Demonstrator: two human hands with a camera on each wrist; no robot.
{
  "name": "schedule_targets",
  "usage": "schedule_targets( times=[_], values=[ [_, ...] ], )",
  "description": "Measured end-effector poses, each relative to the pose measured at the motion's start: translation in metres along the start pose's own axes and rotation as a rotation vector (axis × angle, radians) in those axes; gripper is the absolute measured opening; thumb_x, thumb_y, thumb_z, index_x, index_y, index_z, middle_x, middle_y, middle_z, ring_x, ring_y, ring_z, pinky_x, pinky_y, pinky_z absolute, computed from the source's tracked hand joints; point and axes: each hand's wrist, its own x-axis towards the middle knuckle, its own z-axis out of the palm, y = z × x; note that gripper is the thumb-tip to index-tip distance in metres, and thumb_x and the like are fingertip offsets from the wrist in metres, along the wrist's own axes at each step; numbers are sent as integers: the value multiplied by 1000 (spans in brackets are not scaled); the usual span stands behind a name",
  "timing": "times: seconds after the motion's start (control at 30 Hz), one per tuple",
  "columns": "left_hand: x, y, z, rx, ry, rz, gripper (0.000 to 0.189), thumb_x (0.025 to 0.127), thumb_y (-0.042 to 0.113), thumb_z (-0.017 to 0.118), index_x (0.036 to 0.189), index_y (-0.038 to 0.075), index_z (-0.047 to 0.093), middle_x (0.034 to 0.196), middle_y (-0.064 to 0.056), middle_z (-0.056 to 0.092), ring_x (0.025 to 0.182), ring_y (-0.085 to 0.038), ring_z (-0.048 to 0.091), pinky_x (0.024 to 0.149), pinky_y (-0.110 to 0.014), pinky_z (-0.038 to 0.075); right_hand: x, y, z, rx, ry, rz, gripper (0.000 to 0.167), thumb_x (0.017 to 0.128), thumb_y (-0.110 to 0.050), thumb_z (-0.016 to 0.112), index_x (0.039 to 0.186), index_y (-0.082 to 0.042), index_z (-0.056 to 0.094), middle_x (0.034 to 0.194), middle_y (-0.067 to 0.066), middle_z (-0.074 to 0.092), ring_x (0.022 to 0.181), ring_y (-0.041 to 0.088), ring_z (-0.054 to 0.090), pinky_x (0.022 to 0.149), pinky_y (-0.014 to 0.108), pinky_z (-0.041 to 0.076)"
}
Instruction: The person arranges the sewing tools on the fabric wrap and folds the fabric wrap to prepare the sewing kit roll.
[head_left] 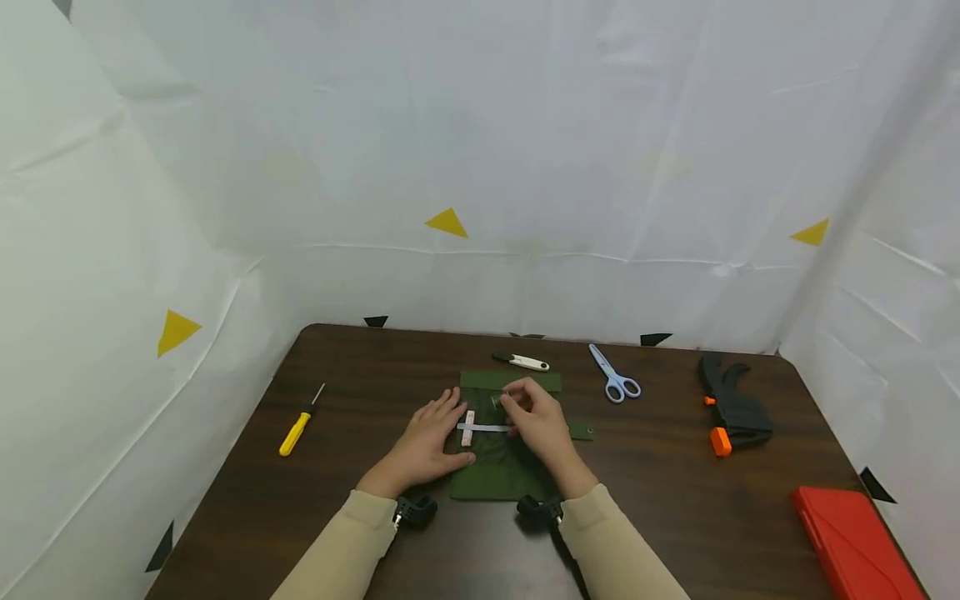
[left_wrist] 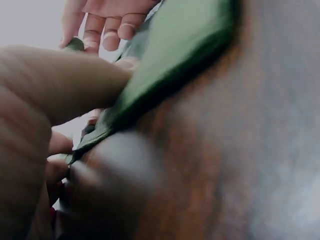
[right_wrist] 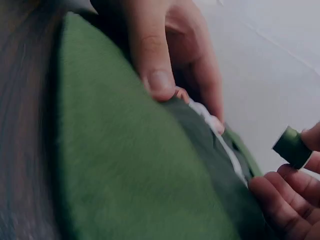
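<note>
A green cloth pouch (head_left: 502, 482) lies unfolded on the table, crossed by a white elastic band (head_left: 491, 428). Tucked under the band's left part is a pale pinkish strip (head_left: 468, 437). My left hand (head_left: 426, 440) rests along the pouch's left edge, fingers extended and thumb pressing near the lower part. Over the pouch's right half, my right hand (head_left: 543, 425) pinches a small green cylinder (right_wrist: 292, 147), which looks like a thread spool, between thumb and fingers. The right wrist view shows it raised off the cloth, while the other fingertips sit near the white band.
A yellow-handled screwdriver (head_left: 296, 433) lies at left. Behind the pouch is a small white-and-black cutter (head_left: 528, 362), with light blue scissors (head_left: 617, 387) to its right. Farther right are a black-and-orange clamp (head_left: 741, 415) and a red case (head_left: 858, 542). White sheeting surrounds the table.
</note>
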Motion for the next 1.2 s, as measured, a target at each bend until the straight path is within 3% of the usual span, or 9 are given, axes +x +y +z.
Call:
schedule_targets(
  times=[0.13,0.3,0.5,0.6,0.77,0.87,1.2],
  values=[
    [-1,1,-1,14,-3,-18,95,101,52,74,172,8,31,184,-10,15,172,-29,13,138,-60,16,1,10,-1,42,2,-1,23,109,-24,70,125,-7,72,103,24,72,71,30,75,64,39,66],
    [-1,5,-3,-21,16,-13,88,101,45,77,171,10,36,184,-10,19,172,-31,16,136,-64,18,1,13,-3,61,1,35,22,110,-25,69,123,-7,72,101,21,72,68,28,74,63,39,66],
    [2,9,-2,-190,94,29,78,101,38,81,167,17,45,182,-8,24,170,-35,21,134,-69,19,2,14,-3,-5,-22,44,21,109,-27,70,123,-12,73,99,16,73,70,23,72,64,35,64],
    [3,12,1,-269,121,37,73,102,36,80,164,15,49,181,-5,30,169,-33,24,135,-65,22,2,12,-3,-35,-49,51,20,109,-29,71,121,-14,74,98,13,73,72,22,70,65,33,63],
    [9,16,9,-146,154,-22,63,102,42,78,156,17,59,174,-1,45,167,-27,32,137,-56,24,5,11,-1,-53,-86,38,22,109,-32,70,122,-15,74,99,11,72,75,22,69,66,34,62],
    [14,20,12,-71,176,-30,54,102,44,77,147,17,66,171,-3,49,166,-27,35,137,-57,24,7,11,-1,-67,-80,33,23,110,-32,69,125,-15,73,100,10,72,76,22,69,66,34,62],
    [17,29,11,-125,251,-53,15,102,28,80,115,22,76,162,-9,59,157,-39,46,127,-69,34,5,11,1,-85,-81,62,22,110,-29,69,127,-15,71,104,10,71,78,23,69,67,35,62]
  ],
)
